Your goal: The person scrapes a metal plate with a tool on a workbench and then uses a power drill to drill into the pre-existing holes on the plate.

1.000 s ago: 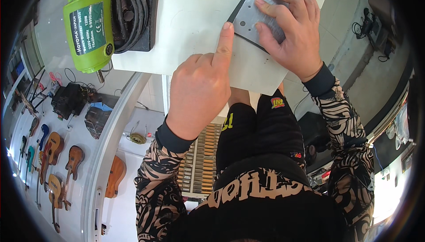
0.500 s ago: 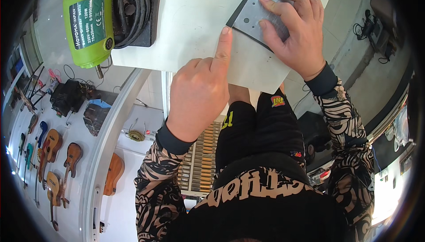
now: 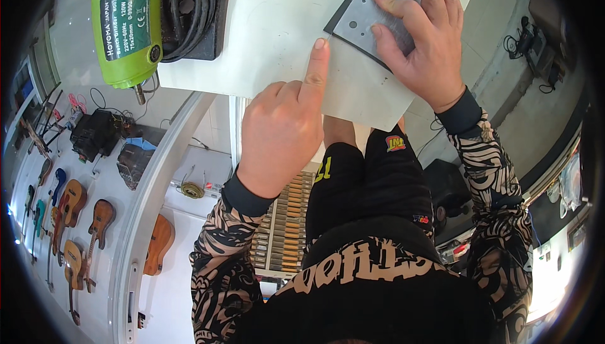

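A silver metal plate [image 3: 361, 22] with several round holes lies on a dark thin sheet [image 3: 336, 21] at the upper right of the white tabletop [image 3: 271, 29]. My right hand [image 3: 428, 35] rests on the plate with fingers spread, its thumb and fingertips pressing on the metal. To the left of it, my left hand [image 3: 282, 130] has the index finger stretched toward the near-left corner of the plate and sheet. That fingertip is just short of the corner. Its other fingers are curled under; the thumb is hidden, and I see nothing held.
A green bench grinder [image 3: 128, 26] with a metal shaft stands at the table's left, beside a coiled black cable [image 3: 189, 16]. Below left, several guitars [image 3: 74, 202] hang past a white frame [image 3: 161, 155]. Under the table is a rack of small brown-and-yellow pieces [image 3: 293, 221].
The view has shifted slightly. My left index fingertip sits a little farther from the plate's corner than before. The right hand keeps its place on the plate.
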`<state>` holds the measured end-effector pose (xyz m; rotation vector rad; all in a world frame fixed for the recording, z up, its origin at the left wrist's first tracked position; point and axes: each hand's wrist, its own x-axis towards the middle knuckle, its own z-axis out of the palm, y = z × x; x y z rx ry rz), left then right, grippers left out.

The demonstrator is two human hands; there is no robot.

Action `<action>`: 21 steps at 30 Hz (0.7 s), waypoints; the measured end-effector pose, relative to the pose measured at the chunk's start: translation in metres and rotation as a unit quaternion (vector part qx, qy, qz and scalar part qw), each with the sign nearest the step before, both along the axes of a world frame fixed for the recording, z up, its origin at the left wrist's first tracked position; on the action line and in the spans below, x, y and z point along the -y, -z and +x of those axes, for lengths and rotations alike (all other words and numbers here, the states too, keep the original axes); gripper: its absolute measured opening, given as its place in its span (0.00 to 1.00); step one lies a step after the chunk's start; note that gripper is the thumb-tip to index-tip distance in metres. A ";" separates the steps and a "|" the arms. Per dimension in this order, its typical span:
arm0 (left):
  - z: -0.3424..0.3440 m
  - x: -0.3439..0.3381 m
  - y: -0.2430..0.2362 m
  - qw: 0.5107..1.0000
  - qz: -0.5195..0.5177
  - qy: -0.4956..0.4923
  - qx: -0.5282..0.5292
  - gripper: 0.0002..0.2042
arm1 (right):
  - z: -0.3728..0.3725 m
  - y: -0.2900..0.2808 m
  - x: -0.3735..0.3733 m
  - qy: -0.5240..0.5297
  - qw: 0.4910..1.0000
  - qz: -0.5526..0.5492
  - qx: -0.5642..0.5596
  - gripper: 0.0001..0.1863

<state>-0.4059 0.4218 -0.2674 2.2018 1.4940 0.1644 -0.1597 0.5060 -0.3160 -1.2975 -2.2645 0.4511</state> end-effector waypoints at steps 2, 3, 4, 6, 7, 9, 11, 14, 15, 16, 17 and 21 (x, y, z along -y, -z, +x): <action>-0.002 0.000 -0.002 1.000 -0.008 0.003 -0.014 0.40 | 0.000 -0.001 -0.001 0.000 1.000 0.003 0.011 0.21; -0.002 0.001 -0.002 1.000 -0.009 0.002 -0.014 0.40 | -0.001 -0.003 -0.002 -0.003 1.000 0.001 0.004 0.21; -0.003 0.000 -0.003 1.000 -0.011 0.001 -0.018 0.41 | -0.002 -0.004 -0.002 -0.006 1.000 -0.001 -0.002 0.21; -0.003 0.001 -0.001 1.000 -0.013 -0.002 -0.025 0.41 | -0.003 -0.002 -0.002 -0.006 1.000 -0.004 0.013 0.22; -0.003 0.003 0.002 1.000 0.001 -0.008 -0.012 0.41 | -0.004 -0.002 -0.003 -0.005 1.000 -0.006 0.029 0.23; -0.005 0.007 0.006 1.000 0.018 -0.018 0.000 0.41 | -0.008 -0.007 -0.002 -0.006 0.999 -0.030 0.016 0.24; -0.012 0.009 0.009 1.000 0.016 -0.004 0.012 0.41 | -0.015 -0.018 -0.007 -0.009 0.999 -0.052 0.004 0.25; -0.024 0.019 0.012 0.997 0.037 -0.017 0.064 0.39 | -0.022 -0.033 -0.015 -0.079 0.987 -0.128 0.062 0.24; -0.026 0.021 0.013 0.997 0.038 -0.018 0.066 0.39 | -0.022 -0.029 -0.015 -0.075 0.990 -0.080 0.083 0.23; -0.027 0.023 0.013 0.995 0.023 -0.048 0.090 0.35 | -0.022 -0.025 -0.013 -0.070 0.992 -0.032 0.105 0.24; -0.026 0.023 0.013 0.990 0.008 -0.077 0.114 0.30 | -0.017 -0.021 -0.008 -0.070 0.991 -0.031 0.108 0.24; -0.005 0.012 0.013 0.974 -0.001 -0.137 0.179 0.29 | -0.002 -0.013 0.008 0.060 0.993 -0.030 0.102 0.23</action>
